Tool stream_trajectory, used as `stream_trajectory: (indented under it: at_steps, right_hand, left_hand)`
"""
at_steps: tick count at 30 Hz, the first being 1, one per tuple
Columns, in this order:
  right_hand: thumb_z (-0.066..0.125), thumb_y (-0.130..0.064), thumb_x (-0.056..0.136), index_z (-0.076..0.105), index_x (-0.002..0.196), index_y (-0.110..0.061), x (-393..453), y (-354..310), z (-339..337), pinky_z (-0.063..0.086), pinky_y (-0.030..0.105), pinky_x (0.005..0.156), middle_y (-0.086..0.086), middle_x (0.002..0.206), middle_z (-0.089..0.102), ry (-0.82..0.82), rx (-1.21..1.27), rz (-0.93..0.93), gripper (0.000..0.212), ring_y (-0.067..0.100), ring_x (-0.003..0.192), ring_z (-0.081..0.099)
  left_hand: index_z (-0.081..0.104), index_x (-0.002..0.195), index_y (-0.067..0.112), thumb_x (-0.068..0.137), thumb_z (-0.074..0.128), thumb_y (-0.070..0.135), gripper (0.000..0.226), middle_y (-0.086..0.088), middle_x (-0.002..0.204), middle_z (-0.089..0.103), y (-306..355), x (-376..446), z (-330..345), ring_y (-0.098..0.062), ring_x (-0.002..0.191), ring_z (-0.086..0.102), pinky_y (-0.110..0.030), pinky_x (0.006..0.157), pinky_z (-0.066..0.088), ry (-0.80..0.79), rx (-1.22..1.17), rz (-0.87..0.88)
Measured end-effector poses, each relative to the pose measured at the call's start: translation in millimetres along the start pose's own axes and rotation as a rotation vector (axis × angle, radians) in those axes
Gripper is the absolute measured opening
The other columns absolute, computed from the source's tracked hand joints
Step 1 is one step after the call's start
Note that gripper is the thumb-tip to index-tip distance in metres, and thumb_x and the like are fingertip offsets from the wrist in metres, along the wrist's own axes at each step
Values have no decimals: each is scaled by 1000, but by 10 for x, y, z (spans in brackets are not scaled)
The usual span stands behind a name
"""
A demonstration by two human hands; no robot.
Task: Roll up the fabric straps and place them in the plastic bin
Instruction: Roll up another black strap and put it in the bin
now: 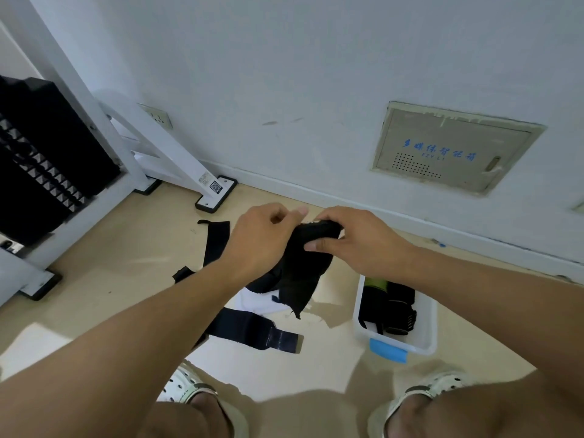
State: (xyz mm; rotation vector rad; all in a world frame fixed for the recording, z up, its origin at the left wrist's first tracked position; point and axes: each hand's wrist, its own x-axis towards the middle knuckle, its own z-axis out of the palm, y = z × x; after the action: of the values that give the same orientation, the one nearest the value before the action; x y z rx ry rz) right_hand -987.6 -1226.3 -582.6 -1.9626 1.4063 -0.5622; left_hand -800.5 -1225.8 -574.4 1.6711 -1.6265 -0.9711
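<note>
A black fabric strap (303,270) hangs in the air over the floor, its frayed loose end pointing down. My left hand (262,238) grips its upper left side with curled fingers. My right hand (350,238) pinches its top edge, the thumb across the front. Two more black straps lie on the beige floor: one (216,240) to the left behind my left wrist, another (252,330) flat below the held one. The white plastic bin (428,324) stands on the floor at the right and holds several dark rolled straps (392,311).
A white cloth (256,303) lies on the floor under the hanging strap. A white gym machine frame (170,153) with a black weight stack (44,159) stands at the left. The wall with its skirting board (379,213) is close ahead. My feet in white clogs (186,387) are at the bottom.
</note>
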Motion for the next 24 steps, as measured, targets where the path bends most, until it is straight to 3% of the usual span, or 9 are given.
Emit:
stream_trajectory:
  at_steps: [2,4,8,11,16,18,21,24]
  right_hand:
    - [75,-48,84,69,95,-31,3,7,-44,54,34,81,-11,90,70,-10,56,45,22,8,85,65]
    - [79,-45,82,69,94,-31,-4,24,-61,52,29,76,-13,85,70,-19,112,49,21,6,79,64]
    - [88,-30,75,69,102,-29,-8,49,-38,58,43,91,-4,95,76,23,320,54,33,18,91,73]
    - [89,-27,75,60,113,-28,-6,35,-30,61,45,87,-1,103,76,75,484,116,47,22,88,75]
    - [72,-43,91,71,113,-36,-48,-21,142,57,30,84,-16,99,75,254,306,93,23,2,84,71]
    - [65,-41,96,73,113,-35,-85,-39,193,54,21,78,-19,92,75,230,280,65,19,-3,84,69]
    - [59,-34,101,75,107,-33,-104,-21,218,40,9,62,-26,70,67,133,235,38,17,-7,65,62]
    - [52,-29,105,71,96,-34,-90,-34,231,37,14,60,-25,60,60,50,163,48,21,-1,58,54]
  left_hand:
    - [68,79,24,86,64,69,46,6,72,68,4,-23,-3,-12,68,66,-28,63,50,-64,92,62]
    - [67,81,21,84,68,67,47,6,67,65,3,-34,16,-5,56,59,-19,53,44,-146,176,90]
    - [64,76,11,90,69,55,46,8,56,51,-2,9,21,-2,43,44,-11,44,33,-182,110,85]
    - [63,75,7,94,67,51,48,7,55,52,11,21,27,-3,41,47,-12,41,35,-142,-47,-9]
    - [71,92,-2,93,63,60,62,-15,75,70,-6,14,81,-10,57,64,-16,49,50,-49,-175,-106]
    - [70,86,1,94,62,58,59,-8,67,68,-18,8,90,-4,53,62,-14,48,47,-49,-150,-131]
    - [64,74,9,97,62,53,50,10,53,55,-28,-8,67,2,41,52,-10,41,36,-106,-68,-121]
    - [66,79,1,96,59,58,60,4,59,54,-94,15,30,-3,46,50,-13,45,35,-133,6,-129]
